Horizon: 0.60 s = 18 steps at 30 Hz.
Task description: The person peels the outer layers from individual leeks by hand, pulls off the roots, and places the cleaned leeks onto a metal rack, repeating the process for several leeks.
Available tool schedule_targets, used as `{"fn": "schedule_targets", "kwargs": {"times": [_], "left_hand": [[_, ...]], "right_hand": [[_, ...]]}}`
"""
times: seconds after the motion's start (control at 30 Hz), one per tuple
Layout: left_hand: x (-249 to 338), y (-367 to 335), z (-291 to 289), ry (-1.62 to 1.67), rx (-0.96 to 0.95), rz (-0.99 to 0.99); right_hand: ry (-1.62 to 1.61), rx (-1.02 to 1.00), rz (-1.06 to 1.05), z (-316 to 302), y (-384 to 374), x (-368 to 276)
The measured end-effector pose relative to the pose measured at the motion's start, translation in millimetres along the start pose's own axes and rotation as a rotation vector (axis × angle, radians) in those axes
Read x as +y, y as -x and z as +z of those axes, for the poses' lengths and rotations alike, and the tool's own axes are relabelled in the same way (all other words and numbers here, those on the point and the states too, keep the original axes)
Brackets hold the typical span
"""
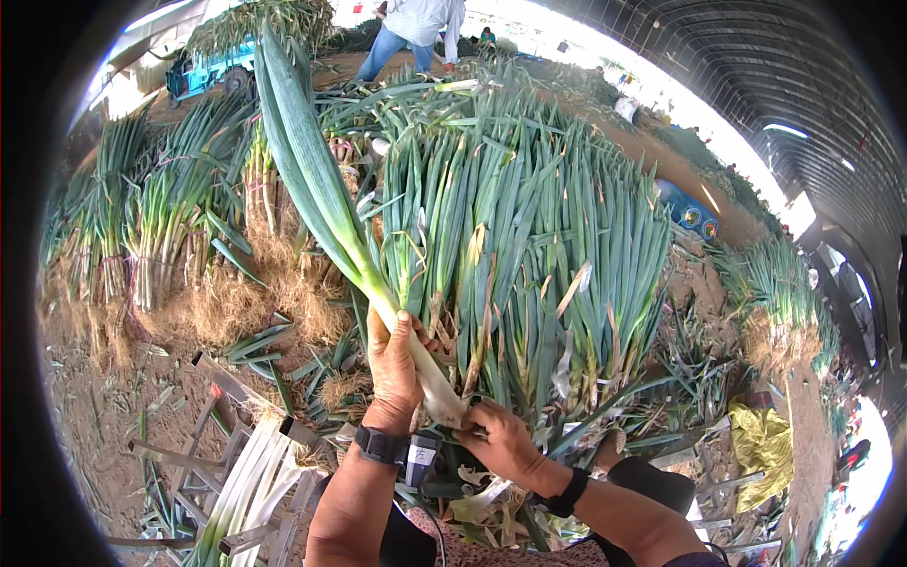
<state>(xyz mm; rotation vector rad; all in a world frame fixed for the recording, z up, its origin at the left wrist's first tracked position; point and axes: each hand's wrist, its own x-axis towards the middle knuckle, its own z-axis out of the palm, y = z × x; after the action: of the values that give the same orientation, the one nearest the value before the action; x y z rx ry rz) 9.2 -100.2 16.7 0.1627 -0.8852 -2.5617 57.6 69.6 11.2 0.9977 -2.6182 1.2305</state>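
Note:
My left hand [395, 367] is wrapped round the pale shaft of a large green onion [380, 295]. The onion slants up to the left, its long dark green leaves reaching the top of the view. At its white lower end, the fingers of my right hand [507, 444] are closed on the root end; the pinched spot itself is partly hidden. Right behind the onion stands a dense row of other green onions [529, 255], leaves up, some with dry yellow leaves. A dark band is on each wrist.
Lower left, a metal frame [194, 454] holds several white-stemmed onions [248, 487]. Tied onion bundles [151, 236] with shaggy roots stand at the left. Leaf scraps litter the dirt. A yellow sack [761, 454] lies at right. Farther back are a person [416, 33] and a blue cart [213, 71].

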Motion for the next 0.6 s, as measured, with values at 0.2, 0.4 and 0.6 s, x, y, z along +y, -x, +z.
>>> {"fn": "schedule_targets", "kwargs": {"times": [0.2,0.4,0.6], "left_hand": [[17,-15,-12,-0.085,0.100,0.052],[63,-31,-28,-0.157,0.166,0.141],[52,-25,-19,-0.086,0.162,0.181]], "right_hand": [[-0.586,-0.393,0.350,-27,30,-18],[-0.058,-1.188,0.566,-56,140,34],[0.024,-0.377,0.276,-65,97,45]]}}
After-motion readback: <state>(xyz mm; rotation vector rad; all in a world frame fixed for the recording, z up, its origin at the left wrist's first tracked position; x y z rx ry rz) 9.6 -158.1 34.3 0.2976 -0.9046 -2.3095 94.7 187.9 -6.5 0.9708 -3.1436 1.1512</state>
